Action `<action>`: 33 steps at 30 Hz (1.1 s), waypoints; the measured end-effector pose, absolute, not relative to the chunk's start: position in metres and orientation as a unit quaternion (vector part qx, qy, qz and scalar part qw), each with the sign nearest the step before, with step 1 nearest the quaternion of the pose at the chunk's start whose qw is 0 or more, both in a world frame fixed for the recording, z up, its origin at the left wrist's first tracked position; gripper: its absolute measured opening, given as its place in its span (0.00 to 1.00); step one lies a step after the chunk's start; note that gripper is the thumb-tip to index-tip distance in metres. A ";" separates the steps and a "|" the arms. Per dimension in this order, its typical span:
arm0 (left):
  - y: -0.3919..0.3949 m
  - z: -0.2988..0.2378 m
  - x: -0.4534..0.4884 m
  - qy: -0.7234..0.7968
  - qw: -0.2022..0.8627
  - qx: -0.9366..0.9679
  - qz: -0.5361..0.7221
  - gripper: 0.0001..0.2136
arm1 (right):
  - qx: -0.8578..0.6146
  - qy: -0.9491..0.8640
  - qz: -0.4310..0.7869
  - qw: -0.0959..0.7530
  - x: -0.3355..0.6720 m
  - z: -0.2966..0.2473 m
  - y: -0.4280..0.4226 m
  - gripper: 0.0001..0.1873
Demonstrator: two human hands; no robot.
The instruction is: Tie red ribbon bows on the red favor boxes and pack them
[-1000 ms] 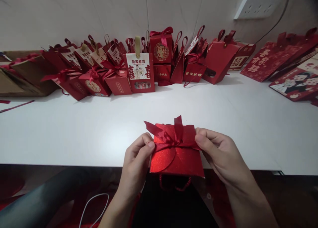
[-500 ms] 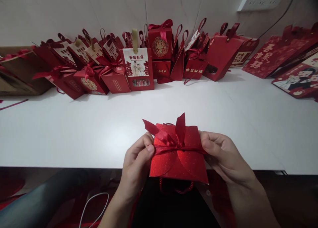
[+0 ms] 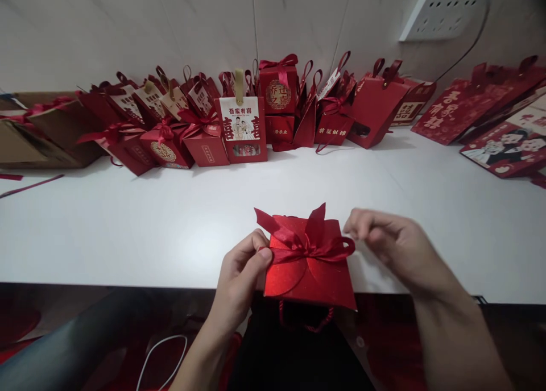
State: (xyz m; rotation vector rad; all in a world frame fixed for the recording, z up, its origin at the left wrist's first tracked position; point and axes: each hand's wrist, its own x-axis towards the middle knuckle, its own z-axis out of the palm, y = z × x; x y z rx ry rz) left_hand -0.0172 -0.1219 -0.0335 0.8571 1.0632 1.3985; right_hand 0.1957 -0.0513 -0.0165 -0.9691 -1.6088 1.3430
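- Red and glittery, the box [image 3: 310,280] sits low in the centre of the frame, its underside out of sight, its top flaps crossed by a satin ribbon [image 3: 307,253] tied in a bow.
- Here's the left hand [image 3: 241,274], pinching the ribbon's left loop at the box's edge; the thumb shows, but the fingertips behind are hidden.
- Over to the right hand [image 3: 396,246]: fingers curled, just beside the ribbon's right loop and apart from it; slightly blurred, so whether it grips anything, I can't tell.
- Below the box, a twisted cord [image 3: 318,325] hangs against dark clothing, its ends tucked from view.
- Up across the white table [image 3: 128,220], packed gift boxes [image 3: 207,149] overlap; the rear ones show little but handles and tags.
- Far left, a brown carton [image 3: 63,144] is cut off by the frame; far right, a printed bag [image 3: 507,152] is too.
- Lower left, a bluish shape [image 3: 51,345] is too dim to make out.
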 end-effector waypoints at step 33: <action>-0.115 -0.029 -0.026 0.502 0.510 0.437 0.545 0.13 | -0.390 -0.730 0.553 0.095 0.142 0.018 0.010 0.18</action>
